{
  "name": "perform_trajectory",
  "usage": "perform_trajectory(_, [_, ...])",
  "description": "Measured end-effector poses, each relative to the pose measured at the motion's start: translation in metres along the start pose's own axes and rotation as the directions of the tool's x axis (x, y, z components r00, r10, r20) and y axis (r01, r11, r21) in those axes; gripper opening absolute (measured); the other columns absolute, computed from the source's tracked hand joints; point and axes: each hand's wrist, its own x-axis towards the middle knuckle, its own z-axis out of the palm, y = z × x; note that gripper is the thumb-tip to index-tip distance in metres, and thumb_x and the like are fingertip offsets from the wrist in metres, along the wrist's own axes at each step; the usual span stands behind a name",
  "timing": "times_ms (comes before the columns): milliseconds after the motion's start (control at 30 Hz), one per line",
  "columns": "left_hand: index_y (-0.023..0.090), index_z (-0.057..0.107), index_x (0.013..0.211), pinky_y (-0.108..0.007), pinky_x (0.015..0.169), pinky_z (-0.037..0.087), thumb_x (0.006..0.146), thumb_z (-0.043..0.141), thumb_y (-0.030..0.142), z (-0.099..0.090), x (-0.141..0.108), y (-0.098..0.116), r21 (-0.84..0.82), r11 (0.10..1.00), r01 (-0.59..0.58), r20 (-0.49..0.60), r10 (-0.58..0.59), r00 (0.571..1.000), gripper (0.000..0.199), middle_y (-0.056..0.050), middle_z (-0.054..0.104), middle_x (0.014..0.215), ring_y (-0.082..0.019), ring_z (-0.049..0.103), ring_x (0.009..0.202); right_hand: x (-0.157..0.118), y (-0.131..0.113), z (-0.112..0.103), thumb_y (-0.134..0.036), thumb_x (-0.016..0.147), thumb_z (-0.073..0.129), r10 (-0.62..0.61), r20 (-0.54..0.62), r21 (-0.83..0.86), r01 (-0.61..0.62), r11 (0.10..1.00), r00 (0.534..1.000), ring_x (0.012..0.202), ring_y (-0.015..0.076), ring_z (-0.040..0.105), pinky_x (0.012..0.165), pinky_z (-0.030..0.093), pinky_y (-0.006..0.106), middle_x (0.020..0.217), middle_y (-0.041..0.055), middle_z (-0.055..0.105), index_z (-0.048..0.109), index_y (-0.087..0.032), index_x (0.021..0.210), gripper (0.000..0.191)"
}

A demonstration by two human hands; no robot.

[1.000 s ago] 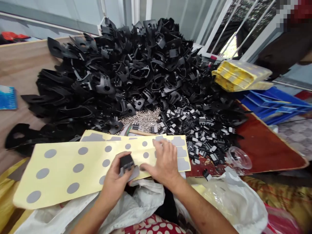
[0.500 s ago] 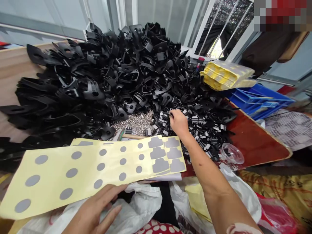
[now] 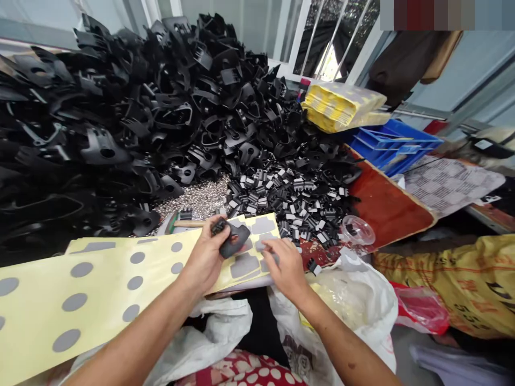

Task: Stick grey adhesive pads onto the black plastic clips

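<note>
1. The left hand (image 3: 207, 258) is closed around the black part (image 3: 235, 239), thumb on top, gripping one end while the curved body sticks out to the right.
2. The part is above the right end of the yellow sheet (image 3: 105, 279), in front of its larger grey shapes.
3. The right hand (image 3: 286, 268) is half closed beside the sheet's right edge, its fingers bent toward the left hand and the thumb near them. I cannot tell whether its fingertips pinch anything.
4. The sheet runs out to the left, with rows of grey dots (image 3: 75, 302) along it; another sheet shows from under its far edge.
5. Just beyond the sheet lies a hammer (image 3: 189, 223) with a wooden handle, close to the shiny metal bits (image 3: 199, 197).
6. Small black clips (image 3: 281, 198), many with pale faces, lie to the right of the bits.
7. A big pile (image 3: 161, 102) of black parts rises behind.
8. On the right, a clear dish (image 3: 357, 230) sits near the edge of the red table (image 3: 388, 206); farther back are a blue crate (image 3: 394, 147) and a yellow bundle (image 3: 341, 107).
</note>
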Motion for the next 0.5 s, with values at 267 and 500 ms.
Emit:
perform_trajectory(267, [0.026,0.055,0.115,-0.017,0.040,0.046,0.064,0.086,0.018,0.001,0.037,-0.019,0.303,0.952,0.053,0.138,-0.099,0.986,0.059,0.001,0.064,0.085,-0.014,0.062,0.060,-0.018,0.019,0.023,-0.028,0.093,0.072,-0.126,0.028,-0.385,0.128,0.914,0.992,0.105,0.0267,0.054,0.092,0.034,0.045,0.118,0.0058,0.070,0.073,-0.028,0.108,0.015])
perform_trajectory(500, [0.027,0.054,0.115,-0.031,0.048,0.063,0.066,0.083,0.015,-0.007,0.045,-0.031,0.326,0.944,0.053,0.084,-0.085,0.993,0.058,0.001,0.062,0.096,-0.017,0.068,0.068,-0.015,0.016,0.011,-0.023,0.091,0.071,-0.034,0.034,-0.261,0.042,0.964,0.999,0.112,0.0283,0.052,0.095,0.036,0.044,0.125,0.0083,0.064,0.071,-0.025,0.113,0.022])
